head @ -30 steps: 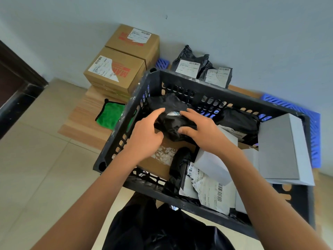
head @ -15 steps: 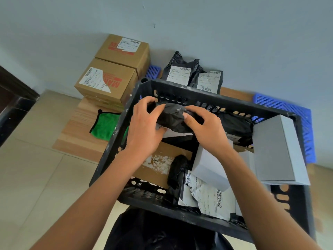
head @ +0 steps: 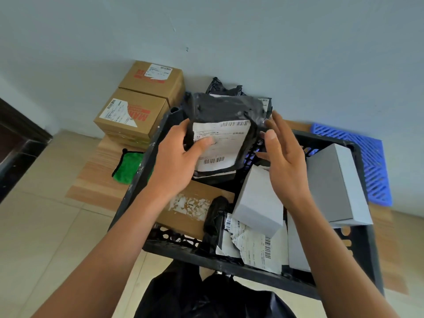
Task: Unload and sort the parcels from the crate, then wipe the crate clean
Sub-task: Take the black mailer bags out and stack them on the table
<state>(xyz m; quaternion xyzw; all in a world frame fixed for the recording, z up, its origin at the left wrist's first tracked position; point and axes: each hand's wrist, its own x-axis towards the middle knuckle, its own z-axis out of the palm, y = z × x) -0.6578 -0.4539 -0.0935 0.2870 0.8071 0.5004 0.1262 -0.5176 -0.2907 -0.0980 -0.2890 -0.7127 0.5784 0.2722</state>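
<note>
A black poly-bag parcel, soft and crinkled with a white shipping label facing the camera, is held up over the far end of the black crate, clear of the parcels below. The left hand grips it at its left edge, thumb pressed on the label and fingers curled behind; the right hand is spread with straight fingers, fingertips just at the bag's right edge, steadying rather than clasping. Since the film looks slick and the contents make the bag sag, a one-sided pinch could let it slip or swing back into the crate, and the label could crease under the thumb. Inside the crate lie a flat brown cardboard box with torn white label remains, a rigid grey carton, a larger grey carton leaning on the right wall, and another black bag beside a crumpled white mailer. The crate's walls are perforated hard plastic. Beyond it, by the wall, sit two stacked brown boxes and more black bags, likely the sorted piles; a fuzzy green cloth lies on the wooden board, and a blue plastic grid to the right.
</note>
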